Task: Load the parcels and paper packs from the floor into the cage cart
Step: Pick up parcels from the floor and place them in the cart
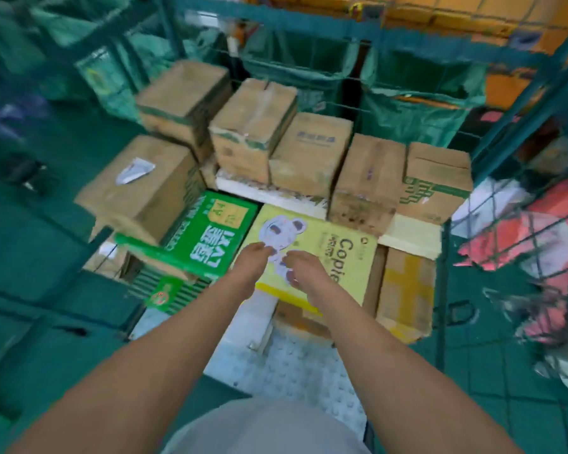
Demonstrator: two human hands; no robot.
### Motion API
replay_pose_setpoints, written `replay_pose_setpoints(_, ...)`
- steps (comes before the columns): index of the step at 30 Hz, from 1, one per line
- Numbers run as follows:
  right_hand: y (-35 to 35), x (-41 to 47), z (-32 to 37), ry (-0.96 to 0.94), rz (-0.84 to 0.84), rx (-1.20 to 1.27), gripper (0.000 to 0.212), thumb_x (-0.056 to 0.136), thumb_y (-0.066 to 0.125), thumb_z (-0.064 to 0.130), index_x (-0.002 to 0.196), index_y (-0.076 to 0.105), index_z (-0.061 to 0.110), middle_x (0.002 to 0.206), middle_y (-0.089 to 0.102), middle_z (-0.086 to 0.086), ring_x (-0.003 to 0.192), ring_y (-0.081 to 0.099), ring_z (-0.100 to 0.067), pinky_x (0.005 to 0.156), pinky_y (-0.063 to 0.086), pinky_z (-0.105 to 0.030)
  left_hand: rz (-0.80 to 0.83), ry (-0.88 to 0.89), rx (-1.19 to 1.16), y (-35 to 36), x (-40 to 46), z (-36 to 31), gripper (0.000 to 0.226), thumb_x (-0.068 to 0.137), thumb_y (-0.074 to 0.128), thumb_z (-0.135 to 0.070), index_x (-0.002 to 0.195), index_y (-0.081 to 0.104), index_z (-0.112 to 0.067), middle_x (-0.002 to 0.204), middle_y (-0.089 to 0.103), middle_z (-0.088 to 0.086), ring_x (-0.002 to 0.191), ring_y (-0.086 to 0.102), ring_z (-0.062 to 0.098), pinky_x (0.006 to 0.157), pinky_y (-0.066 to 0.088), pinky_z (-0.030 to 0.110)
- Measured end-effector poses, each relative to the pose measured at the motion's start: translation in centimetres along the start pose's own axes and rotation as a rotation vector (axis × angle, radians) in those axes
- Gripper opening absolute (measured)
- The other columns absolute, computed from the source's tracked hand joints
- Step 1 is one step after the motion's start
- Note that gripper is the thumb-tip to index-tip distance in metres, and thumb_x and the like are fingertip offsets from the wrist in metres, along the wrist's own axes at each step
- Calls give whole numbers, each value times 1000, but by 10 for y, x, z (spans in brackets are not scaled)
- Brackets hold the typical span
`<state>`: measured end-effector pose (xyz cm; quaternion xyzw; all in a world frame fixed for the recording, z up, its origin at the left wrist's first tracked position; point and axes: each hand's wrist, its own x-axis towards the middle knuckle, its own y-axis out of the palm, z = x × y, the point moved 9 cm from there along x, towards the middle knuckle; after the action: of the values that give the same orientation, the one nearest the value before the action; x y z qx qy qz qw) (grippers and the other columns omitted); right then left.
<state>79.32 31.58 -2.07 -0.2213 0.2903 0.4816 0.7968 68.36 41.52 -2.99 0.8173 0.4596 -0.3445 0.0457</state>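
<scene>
1. Both hands, left hand [248,268] and right hand [304,273], hover with fingers loosely spread, gripping nothing, over the yellow copier-paper pack [335,253].
2. That pack lies inside the cage cart [443,290].
3. A green A4 pack [210,234] sits just left of it; cardboard parcels [309,149] behind.

Green sacks [417,116] hanging behind cage; red-white bags [538,231] piled right; green floor [30,257].
</scene>
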Motion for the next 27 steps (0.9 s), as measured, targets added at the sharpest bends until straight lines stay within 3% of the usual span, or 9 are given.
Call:
replay_pose_setpoints(2,46,-17,-12,30,47,10,8,99,58,15,94,58,21,97,56,-8,81,54,-21,80,49,-37,-38,-50,-107,-40,-25,38,46,107,50,-26,150,47,-10,154,46,12,137,49,32,105,39,41)
replay_pose_setpoints(4,101,-37,-29,82,86,28,10,100,57,19,91,55,22,94,55,-8,72,50,-17,68,45,-30,-82,-69,-215,-83,-54,75,30,108,47,-24,133,58,-12,139,55,11,128,54,29,95,38,37)
replay_pose_setpoints(6,158,-56,-48,109,136,38,5,102,59,24,98,60,21,96,61,-5,72,52,-16,70,46,-28,-133,-90,-310,-127,-84,114,17,108,45,-19,103,61,-20,108,60,3,102,60,22,81,41,30)
replay_pose_setpoints(8,204,-72,-67,142,181,-2,6,103,59,25,99,62,22,98,63,-3,75,54,-17,75,47,-29,-200,-133,-376,-163,-108,154,13,107,48,-18,99,59,-22,96,55,-4,82,54,12,69,39,26)
replay_pose_setpoints(12,306,-103,-100,185,290,-152,9,103,55,25,98,62,22,99,64,-1,85,58,-17,82,49,-30,-332,-207,-537,-235,-160,244,17,103,49,-20,88,56,-21,94,53,-2,87,51,19,71,33,31)
replay_pose_setpoints(15,375,-121,-124,191,382,-258,7,103,56,26,98,59,21,99,63,-1,79,57,-16,76,48,-27,-420,-261,-643,-278,-199,300,13,101,49,-19,91,55,-24,92,49,-3,83,48,17,64,28,32)
replay_pose_setpoints(20,493,-172,-177,211,558,-555,6,103,57,26,99,60,22,111,66,-4,89,61,-17,71,50,-28,-626,-358,-875,-339,-272,395,22,103,48,-16,83,51,-25,87,51,-5,84,50,22,73,39,35)
replay_pose_setpoints(23,543,-201,-205,197,670,-706,7,104,56,26,99,60,24,112,66,-4,92,60,-19,73,50,-27,-747,-383,-1045,-355,-312,439,16,103,49,-13,95,56,-25,98,57,-4,87,56,16,71,43,26)
replay_pose_setpoints(27,589,-232,-240,175,804,-901,12,104,55,28,113,61,22,117,67,-4,96,62,-20,84,52,-31,-939,-474,-1147,-363,-357,499,10,101,52,-25,98,61,-24,120,65,3,113,62,26,101,49,38)
